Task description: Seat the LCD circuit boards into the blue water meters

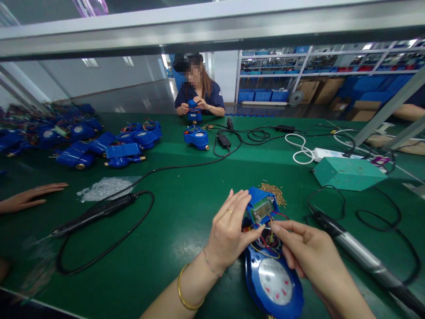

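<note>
While blue meters (76, 153) crowd the far left of the green tabletop (186, 190), another person's hand (33, 197) rests flat near the left edge; just beside it lie a bag of small clear parts (108, 188) and a black driver (96, 215), its slack cord looped, probably to leave the tool free to be lifted. Across the tabletop a co-worker (207, 99) holds a blue unit (194, 114) in both hands, with a single meter (199, 139) standing in front.

Nearer, the left hand (226, 226) grasps a blue housing (254, 195), fingers along its side and thumb towards the wires; it is tipped up, apparently so that the green circuit board (264, 210) faces the worker. Below it, the meter body (275, 283) lies dial up, linked by thin coloured wires (265, 243); the right hand (308, 248) seems to pinch these, though its fingertips hide which ones. Small brass screws (274, 192) lie heaped behind the housing, likely for easy reach; rightmost, a silver driver (355, 252) lies beside the right hand, in front of a teal box (350, 173).
</note>
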Demonstrator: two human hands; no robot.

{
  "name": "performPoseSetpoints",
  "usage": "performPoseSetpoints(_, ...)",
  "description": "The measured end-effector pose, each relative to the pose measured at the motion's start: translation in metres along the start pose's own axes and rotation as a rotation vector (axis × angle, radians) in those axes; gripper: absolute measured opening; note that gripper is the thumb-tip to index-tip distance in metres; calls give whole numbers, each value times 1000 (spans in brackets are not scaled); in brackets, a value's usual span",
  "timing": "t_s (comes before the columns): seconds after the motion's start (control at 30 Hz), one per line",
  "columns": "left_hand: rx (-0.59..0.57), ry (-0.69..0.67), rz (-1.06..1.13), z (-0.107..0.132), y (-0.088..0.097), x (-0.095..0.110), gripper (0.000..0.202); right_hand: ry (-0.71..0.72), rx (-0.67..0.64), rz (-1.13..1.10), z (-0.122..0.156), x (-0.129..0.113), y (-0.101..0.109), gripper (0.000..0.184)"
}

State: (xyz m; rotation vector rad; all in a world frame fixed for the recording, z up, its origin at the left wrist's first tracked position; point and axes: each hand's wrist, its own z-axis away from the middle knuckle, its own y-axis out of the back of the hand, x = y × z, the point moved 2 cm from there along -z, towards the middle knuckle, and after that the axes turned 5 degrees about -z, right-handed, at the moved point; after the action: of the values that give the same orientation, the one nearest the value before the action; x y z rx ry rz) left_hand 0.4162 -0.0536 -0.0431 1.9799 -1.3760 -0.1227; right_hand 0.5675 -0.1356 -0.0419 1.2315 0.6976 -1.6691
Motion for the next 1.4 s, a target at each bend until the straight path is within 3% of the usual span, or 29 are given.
performPoseSetpoints(0.23, 1, -8, 14, 0, 0, 0, 54, 0, -35, -57, -6, 5, -2, 56)
performPoseSetpoints(0.37, -15, 2, 25, 1, -1, -1, 56, 57, 28, 29, -3, 2, -3, 49)
performPoseSetpoints(0.53, -17, -13, 13, 1, -1, 1, 57, 221, 102, 379, -3, 0, -3, 39)
performPoseSetpoints(0.73, -8, -7, 28, 2, -2, 2, 57, 698, 521, 1118, 13, 4, -16, 25)
performPoseSetpoints(0.87, -13, 23, 59, 2, -5, 0, 59, 862, 599, 1415, 22, 6, -22, 29)
performPoseSetpoints(0.97, -17, 82, 100, 3, -7, -2, 60, 954, 564, 1336, 21, 8, -17, 29)
performPoseSetpoints(1.17, 4, 182, 157, 3, -4, -3, 60, 933, 406, 909, 8, 15, -1, 30)
performPoseSetpoints(1.27, 15, 214, 157, 2, -3, -4, 61, 754, 353, 675, 1, 16, 4, 37)
performPoseSetpoints(1.4, -3, 252, 164, 3, -4, -4, 64, 361, 197, 189, -4, 18, 3, 46)
